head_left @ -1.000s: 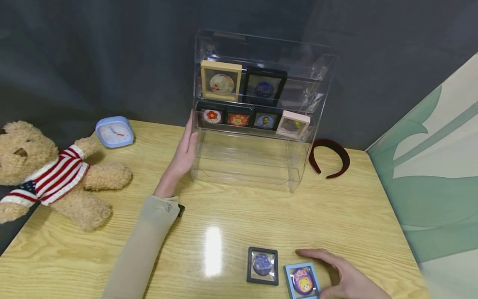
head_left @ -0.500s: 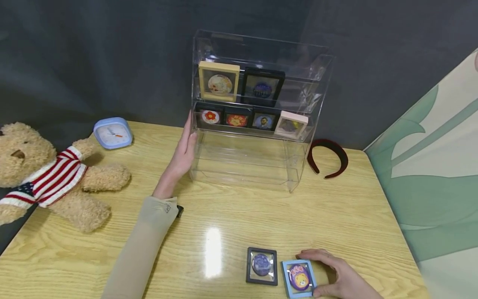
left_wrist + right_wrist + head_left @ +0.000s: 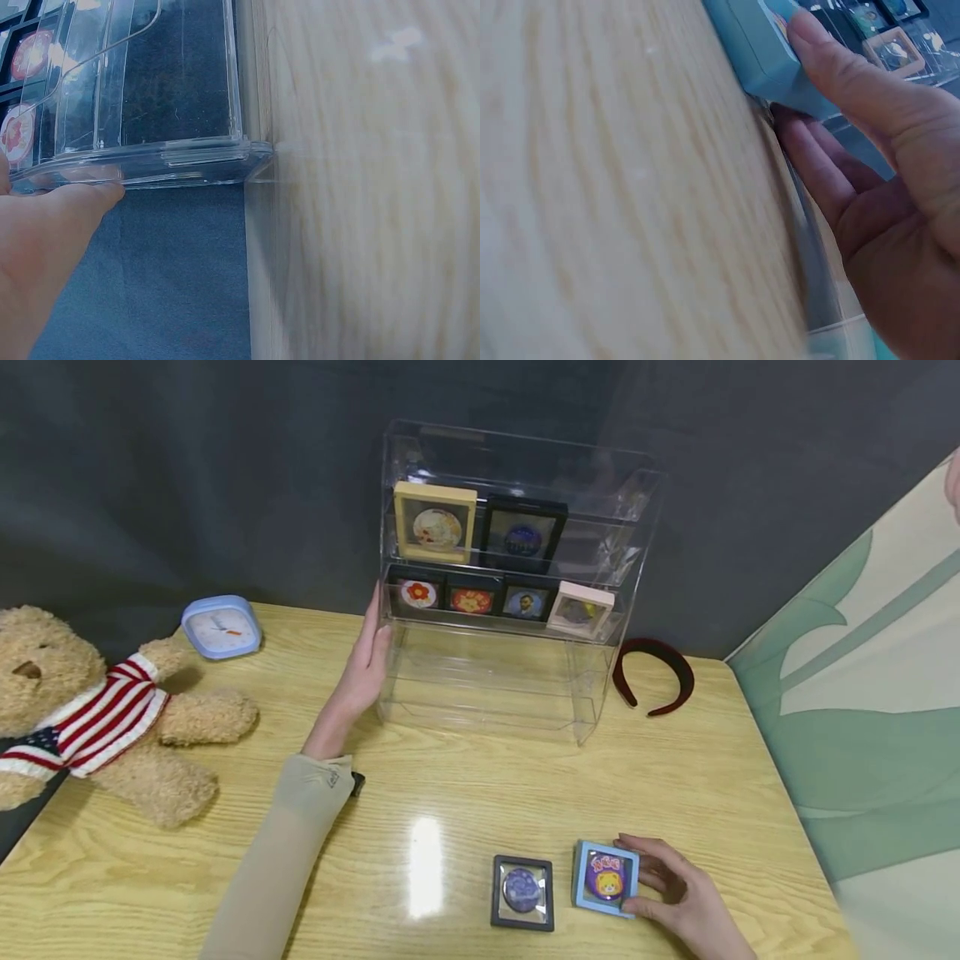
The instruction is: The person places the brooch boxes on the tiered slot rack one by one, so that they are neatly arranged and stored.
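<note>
My right hand pinches a light-blue framed display case by its right side, thumb on the front and fingers behind. Inside the case is a purple badge with a yellow bear. The right wrist view shows the blue case tilted up between thumb and fingers, close to the wood. A black framed case with a blue-violet badge lies flat to its left. My left hand rests with straight fingers against the left side of a clear acrylic display rack. In the left wrist view its thumb touches the clear side wall.
On the rack's upper tier stand a yellow framed case and a black one; several smaller cases line the tier below. A dark red headband lies right of the rack. A blue clock and a teddy bear are left.
My right hand has taken hold of the blue case and raised it, moving it away from the table's near edge. The left hand stays at the rack's side.
</note>
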Available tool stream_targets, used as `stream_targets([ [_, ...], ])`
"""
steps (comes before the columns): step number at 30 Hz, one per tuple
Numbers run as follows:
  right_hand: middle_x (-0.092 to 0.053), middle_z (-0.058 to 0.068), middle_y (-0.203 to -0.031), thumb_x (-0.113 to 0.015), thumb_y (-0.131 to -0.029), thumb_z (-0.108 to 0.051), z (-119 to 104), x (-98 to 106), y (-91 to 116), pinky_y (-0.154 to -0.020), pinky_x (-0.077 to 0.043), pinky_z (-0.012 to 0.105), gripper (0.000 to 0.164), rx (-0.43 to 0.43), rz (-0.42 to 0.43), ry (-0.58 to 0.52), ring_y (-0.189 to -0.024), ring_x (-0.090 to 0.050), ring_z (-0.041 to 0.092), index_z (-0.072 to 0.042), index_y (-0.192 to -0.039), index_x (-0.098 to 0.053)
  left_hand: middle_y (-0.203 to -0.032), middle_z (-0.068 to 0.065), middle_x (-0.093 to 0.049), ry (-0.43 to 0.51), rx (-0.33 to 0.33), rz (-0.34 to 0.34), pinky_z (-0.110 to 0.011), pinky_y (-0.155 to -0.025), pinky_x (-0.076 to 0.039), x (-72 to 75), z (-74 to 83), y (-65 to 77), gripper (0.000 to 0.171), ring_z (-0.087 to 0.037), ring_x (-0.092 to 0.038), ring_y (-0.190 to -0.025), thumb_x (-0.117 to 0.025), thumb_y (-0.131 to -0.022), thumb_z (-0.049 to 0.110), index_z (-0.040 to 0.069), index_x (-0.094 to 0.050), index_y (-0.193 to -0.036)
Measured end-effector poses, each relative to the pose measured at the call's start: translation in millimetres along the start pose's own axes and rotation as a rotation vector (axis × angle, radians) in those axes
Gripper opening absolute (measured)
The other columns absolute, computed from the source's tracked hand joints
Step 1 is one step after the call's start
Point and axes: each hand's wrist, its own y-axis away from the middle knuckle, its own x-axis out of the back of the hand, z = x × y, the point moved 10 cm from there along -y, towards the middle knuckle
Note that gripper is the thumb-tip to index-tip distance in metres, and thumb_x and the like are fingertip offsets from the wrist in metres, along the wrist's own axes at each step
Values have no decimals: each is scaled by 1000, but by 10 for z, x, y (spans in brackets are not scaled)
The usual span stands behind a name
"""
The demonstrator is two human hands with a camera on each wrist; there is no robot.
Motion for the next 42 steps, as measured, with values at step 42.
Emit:
stream_targets([
  [42,-72,5,-123,-68,-92,24,-561,494,-798,-80,-62,22,32,166,292,-29,-102,-73,11,14,-122,-71,-177,-21,5,37,23,-32,-32,-131,-3,0,237,24,60,-30,2,-164,-25,-116,1,-5,5,-168],
])
